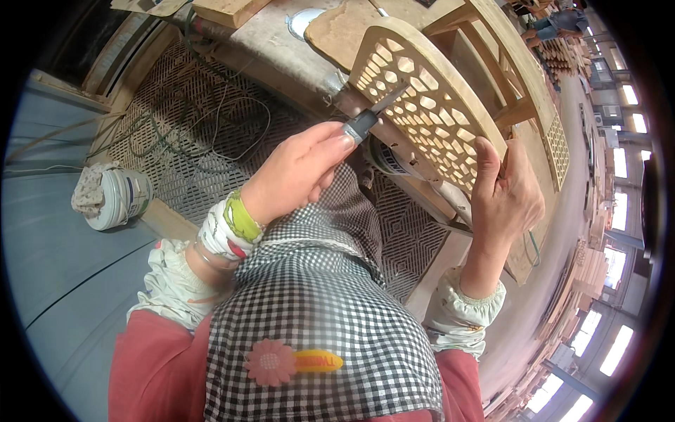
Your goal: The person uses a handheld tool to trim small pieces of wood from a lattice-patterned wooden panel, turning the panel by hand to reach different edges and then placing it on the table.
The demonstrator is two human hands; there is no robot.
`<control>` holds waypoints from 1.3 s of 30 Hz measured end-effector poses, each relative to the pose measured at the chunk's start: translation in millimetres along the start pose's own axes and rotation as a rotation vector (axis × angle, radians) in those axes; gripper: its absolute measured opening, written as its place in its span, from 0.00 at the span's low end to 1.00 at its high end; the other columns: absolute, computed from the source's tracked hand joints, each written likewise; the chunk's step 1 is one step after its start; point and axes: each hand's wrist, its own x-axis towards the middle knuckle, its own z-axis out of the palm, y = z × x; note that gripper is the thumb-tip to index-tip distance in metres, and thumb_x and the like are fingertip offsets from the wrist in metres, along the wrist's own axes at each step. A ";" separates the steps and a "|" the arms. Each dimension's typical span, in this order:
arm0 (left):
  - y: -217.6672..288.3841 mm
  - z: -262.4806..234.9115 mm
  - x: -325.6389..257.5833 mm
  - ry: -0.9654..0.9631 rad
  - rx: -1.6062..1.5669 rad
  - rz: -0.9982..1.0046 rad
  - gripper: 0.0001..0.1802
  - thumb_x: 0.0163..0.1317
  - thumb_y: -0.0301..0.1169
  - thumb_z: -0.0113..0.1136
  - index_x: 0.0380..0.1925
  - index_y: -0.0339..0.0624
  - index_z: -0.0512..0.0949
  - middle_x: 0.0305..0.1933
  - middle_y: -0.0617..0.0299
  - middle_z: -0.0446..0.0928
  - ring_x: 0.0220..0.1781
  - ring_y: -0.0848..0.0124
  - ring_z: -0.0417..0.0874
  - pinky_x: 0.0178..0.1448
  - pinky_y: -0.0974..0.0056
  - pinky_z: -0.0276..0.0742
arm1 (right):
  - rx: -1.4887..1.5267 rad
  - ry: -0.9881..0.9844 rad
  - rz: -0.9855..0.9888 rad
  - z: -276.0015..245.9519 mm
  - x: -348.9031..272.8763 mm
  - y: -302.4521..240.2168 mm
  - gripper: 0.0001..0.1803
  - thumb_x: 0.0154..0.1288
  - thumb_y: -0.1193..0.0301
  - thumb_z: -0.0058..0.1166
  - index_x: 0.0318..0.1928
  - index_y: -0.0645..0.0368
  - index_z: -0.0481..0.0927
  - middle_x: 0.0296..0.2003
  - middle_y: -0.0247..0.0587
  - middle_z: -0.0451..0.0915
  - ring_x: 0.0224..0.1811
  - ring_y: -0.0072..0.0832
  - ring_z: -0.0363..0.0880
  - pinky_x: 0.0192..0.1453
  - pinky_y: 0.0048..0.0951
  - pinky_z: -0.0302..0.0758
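My left hand [298,167] is closed round a black-handled tool with a narrow metal blade [363,124]; whether it is a knife or a file I cannot tell. The blade's tip lies over the holes of a curved pale wooden panel [430,50], pierced with many rounded openings. My right hand [508,188] grips the panel's near right edge, thumb on the pierced face and fingers wrapped behind. The panel stands tilted on the bench, beside a wooden frame [485,53] with crossbars. A second pierced panel [557,156] shows at that frame's right end.
The workbench [271,42] carries a flat brown board [351,35] and a wooden block [228,8]. On the left floor stands a white bucket [130,197] with a cloth on it. Cables [211,133] cross the patterned mat. Another person [562,24] is far right, near stacked timber [590,271].
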 end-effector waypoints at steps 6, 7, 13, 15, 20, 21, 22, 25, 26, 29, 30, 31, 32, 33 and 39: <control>-2.0 -5.2 6.3 -0.041 -0.120 -0.031 0.22 0.81 0.48 0.48 0.53 0.40 0.78 0.23 0.69 0.74 0.19 0.81 0.71 0.21 0.73 0.66 | -0.003 -0.015 0.009 0.8 0.2 1.9 0.33 0.71 0.41 0.61 0.25 0.54 0.66 0.18 0.40 0.66 0.19 0.41 0.67 0.24 0.38 0.61; -1.4 -6.2 6.0 -0.046 -0.135 -0.047 0.22 0.81 0.48 0.48 0.53 0.40 0.78 0.23 0.69 0.74 0.19 0.81 0.72 0.21 0.73 0.66 | -0.004 -0.017 0.010 1.2 -0.3 2.3 0.33 0.71 0.41 0.61 0.25 0.54 0.67 0.18 0.40 0.66 0.19 0.41 0.67 0.24 0.39 0.61; -9.3 -9.4 6.5 -0.108 -0.194 -0.093 0.21 0.82 0.47 0.47 0.55 0.41 0.77 0.24 0.67 0.75 0.18 0.80 0.72 0.20 0.72 0.65 | 0.002 0.019 -0.001 4.4 -0.8 3.8 0.32 0.71 0.40 0.61 0.26 0.54 0.69 0.18 0.40 0.66 0.19 0.41 0.68 0.25 0.39 0.62; -16.6 -11.0 8.0 -0.153 -0.227 -0.081 0.21 0.82 0.47 0.47 0.54 0.41 0.77 0.25 0.66 0.76 0.18 0.80 0.73 0.20 0.72 0.65 | -0.003 0.017 0.001 4.6 -1.1 3.8 0.32 0.71 0.40 0.60 0.26 0.53 0.69 0.18 0.40 0.66 0.19 0.42 0.69 0.25 0.39 0.62; -24.3 -11.8 11.2 -0.242 -0.313 -0.073 0.21 0.84 0.47 0.43 0.48 0.40 0.74 0.25 0.66 0.77 0.18 0.78 0.73 0.19 0.71 0.68 | -0.014 0.018 -0.010 4.2 -1.9 4.0 0.32 0.72 0.40 0.59 0.26 0.53 0.68 0.18 0.39 0.66 0.19 0.42 0.71 0.25 0.40 0.63; -25.3 -13.0 11.0 -0.264 -0.327 -0.077 0.21 0.85 0.47 0.41 0.51 0.40 0.74 0.26 0.66 0.77 0.17 0.79 0.73 0.19 0.72 0.68 | -0.038 -0.003 -0.003 3.0 -2.3 5.2 0.32 0.72 0.40 0.59 0.26 0.54 0.68 0.18 0.39 0.67 0.19 0.42 0.71 0.25 0.41 0.64; -26.4 -14.7 10.4 -0.287 -0.341 -0.082 0.22 0.86 0.47 0.40 0.55 0.39 0.73 0.26 0.66 0.78 0.17 0.79 0.73 0.19 0.72 0.68 | -0.037 0.000 -0.004 2.7 -2.1 5.0 0.32 0.72 0.40 0.59 0.26 0.54 0.68 0.18 0.39 0.67 0.19 0.42 0.72 0.25 0.41 0.64; -27.4 -22.5 -2.6 -0.283 -0.298 -0.116 0.22 0.85 0.47 0.40 0.55 0.40 0.73 0.26 0.66 0.77 0.18 0.80 0.73 0.19 0.72 0.68 | -0.019 0.013 0.005 4.2 -1.5 6.1 0.32 0.73 0.40 0.58 0.26 0.53 0.69 0.18 0.39 0.69 0.20 0.43 0.72 0.25 0.41 0.65; -27.7 -23.9 -10.2 -0.270 -0.279 -0.137 0.21 0.85 0.46 0.40 0.55 0.40 0.73 0.26 0.66 0.77 0.18 0.80 0.73 0.19 0.72 0.68 | -0.036 0.002 0.010 4.0 0.1 7.4 0.31 0.74 0.40 0.58 0.26 0.53 0.69 0.18 0.39 0.69 0.20 0.43 0.73 0.25 0.41 0.65; -29.5 -20.0 -34.4 -0.181 -0.217 -0.120 0.20 0.83 0.47 0.47 0.48 0.41 0.76 0.24 0.69 0.73 0.18 0.82 0.71 0.20 0.73 0.65 | -0.076 -0.025 0.023 2.7 1.4 8.3 0.31 0.74 0.39 0.56 0.26 0.52 0.70 0.18 0.39 0.71 0.20 0.43 0.74 0.26 0.41 0.65; -25.3 -18.9 -41.0 -0.162 -0.214 -0.111 0.20 0.83 0.47 0.47 0.49 0.41 0.77 0.24 0.69 0.73 0.18 0.82 0.70 0.20 0.74 0.65 | -0.081 -0.016 0.012 2.8 0.6 8.1 0.31 0.74 0.39 0.56 0.27 0.52 0.70 0.19 0.39 0.71 0.20 0.43 0.74 0.25 0.41 0.65; -19.1 -18.7 -43.3 -0.155 -0.204 -0.085 0.20 0.83 0.47 0.47 0.49 0.41 0.77 0.24 0.70 0.72 0.18 0.83 0.70 0.20 0.74 0.65 | -0.085 -0.007 0.001 3.4 -0.7 8.1 0.31 0.74 0.39 0.56 0.27 0.52 0.70 0.19 0.39 0.71 0.20 0.43 0.74 0.25 0.41 0.66; -12.2 -17.5 -44.3 -0.148 -0.195 -0.059 0.20 0.83 0.47 0.47 0.49 0.41 0.77 0.24 0.70 0.72 0.18 0.83 0.70 0.20 0.74 0.65 | -0.091 0.001 -0.009 3.5 -1.7 8.0 0.31 0.74 0.39 0.56 0.27 0.52 0.70 0.19 0.39 0.71 0.20 0.43 0.74 0.25 0.42 0.66; -8.4 -16.7 -45.1 -0.137 -0.185 -0.035 0.21 0.83 0.47 0.47 0.49 0.40 0.77 0.24 0.70 0.72 0.18 0.83 0.70 0.20 0.74 0.65 | -0.080 -0.007 -0.012 2.3 -3.3 5.6 0.31 0.74 0.39 0.56 0.27 0.53 0.70 0.19 0.39 0.72 0.21 0.43 0.75 0.26 0.42 0.66; 1.5 -12.4 -35.7 -0.085 -0.171 -0.032 0.19 0.83 0.46 0.47 0.51 0.41 0.76 0.25 0.71 0.72 0.18 0.83 0.69 0.20 0.75 0.65 | -0.069 0.000 -0.046 -1.4 -10.7 -3.4 0.30 0.75 0.41 0.56 0.27 0.54 0.69 0.20 0.39 0.72 0.22 0.44 0.75 0.26 0.42 0.67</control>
